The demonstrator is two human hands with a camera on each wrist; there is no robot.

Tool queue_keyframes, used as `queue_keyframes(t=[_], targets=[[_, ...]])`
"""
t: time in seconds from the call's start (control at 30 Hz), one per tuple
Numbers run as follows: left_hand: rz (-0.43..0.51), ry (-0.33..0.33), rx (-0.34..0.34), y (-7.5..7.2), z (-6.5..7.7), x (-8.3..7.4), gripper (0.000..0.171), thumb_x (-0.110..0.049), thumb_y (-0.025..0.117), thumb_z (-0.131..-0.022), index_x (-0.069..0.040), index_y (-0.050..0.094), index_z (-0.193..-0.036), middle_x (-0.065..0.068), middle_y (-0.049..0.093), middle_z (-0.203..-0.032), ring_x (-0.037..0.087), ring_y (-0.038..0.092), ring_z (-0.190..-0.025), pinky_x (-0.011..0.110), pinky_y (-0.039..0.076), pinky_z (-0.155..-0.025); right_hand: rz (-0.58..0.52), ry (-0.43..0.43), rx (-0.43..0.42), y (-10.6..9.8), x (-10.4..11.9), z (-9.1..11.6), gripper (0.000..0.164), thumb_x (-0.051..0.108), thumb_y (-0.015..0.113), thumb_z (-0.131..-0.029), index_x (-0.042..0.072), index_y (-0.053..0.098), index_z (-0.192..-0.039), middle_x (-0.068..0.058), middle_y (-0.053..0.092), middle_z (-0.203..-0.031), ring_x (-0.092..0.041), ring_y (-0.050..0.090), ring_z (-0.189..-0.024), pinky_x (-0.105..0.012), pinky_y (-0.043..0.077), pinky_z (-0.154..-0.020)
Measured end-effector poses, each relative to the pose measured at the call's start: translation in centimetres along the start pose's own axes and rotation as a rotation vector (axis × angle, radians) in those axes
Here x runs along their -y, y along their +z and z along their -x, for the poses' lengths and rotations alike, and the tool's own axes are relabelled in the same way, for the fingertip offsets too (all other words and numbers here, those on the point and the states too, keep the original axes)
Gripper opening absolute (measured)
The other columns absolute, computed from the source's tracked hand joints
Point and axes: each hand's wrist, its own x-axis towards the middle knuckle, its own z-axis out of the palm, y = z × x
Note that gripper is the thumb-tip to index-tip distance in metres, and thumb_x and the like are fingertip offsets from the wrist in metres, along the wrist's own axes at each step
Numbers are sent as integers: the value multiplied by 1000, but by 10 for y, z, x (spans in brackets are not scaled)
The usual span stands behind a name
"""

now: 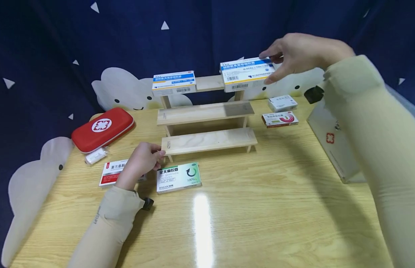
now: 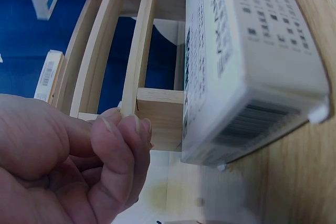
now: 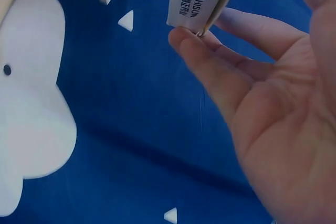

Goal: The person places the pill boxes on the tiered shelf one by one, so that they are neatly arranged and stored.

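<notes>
My right hand [image 1: 301, 54] pinches the right end of a blue-and-white medicine box [image 1: 242, 73] between thumb and fingers. That box overlaps the right end of the top step of a three-tier wooden rack [image 1: 210, 141]. A matching medicine box [image 1: 174, 82] lies at the top step's left end. With bent fingers, my left hand [image 1: 140, 162] grips the left end of the lowest step, its thumb and fingertips at the board's corner in the left wrist view. Just in front of it, a green-and-white capsule box [image 1: 178, 178] lies on the table.
A red first-aid case [image 1: 101, 128], a small white roll [image 1: 96, 156] and a red-and-white medicine box [image 1: 110, 178] are on the left. At the back right are a white box [image 1: 282, 103] and a pink-arc box [image 1: 280, 119]. A white cabinet [image 1: 341, 149] stands near my right forearm.
</notes>
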Motion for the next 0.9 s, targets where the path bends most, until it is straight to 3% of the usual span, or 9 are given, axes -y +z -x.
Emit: queue_keyframes(t=[0.23, 0.43, 0.63, 0.9], targets=[[-10, -15, 3, 3, 4, 1, 27, -16, 58, -102, 0, 64, -122, 16, 65, -94, 20, 60, -68, 34, 50, -64, -9, -44, 12, -8, 14, -33, 92, 50, 77, -82, 3, 37, -151, -23, 51, -133, -33, 45, -109, -44, 43, -92], [-24, -29, 5, 5, 7, -2, 28, -18, 58, -102, -3, 63, -124, 15, 64, -94, 22, 60, -69, 32, 48, -62, -72, 5, 40, -6, 11, -49, 93, 51, 76, -83, 6, 34, -153, -23, 47, -137, -34, 43, -113, -46, 42, -99], [-16, 1, 4, 4, 8, -1, 27, -17, 58, -102, -1, 64, -123, 14, 64, -93, 21, 60, -69, 32, 48, -61, -156, 44, 86, 5, 2, -61, 94, 50, 78, -81, 7, 35, -153, -22, 45, -139, -33, 39, -116, -44, 38, -98], [-11, -11, 2, 5, 13, 3, 25, -17, 57, -102, -2, 64, -122, 15, 64, -91, 21, 59, -68, 32, 48, -61, -201, 48, 132, 25, -3, -75, 94, 45, 81, -81, 6, 35, -153, -19, 49, -134, -31, 42, -112, -42, 36, -95]])
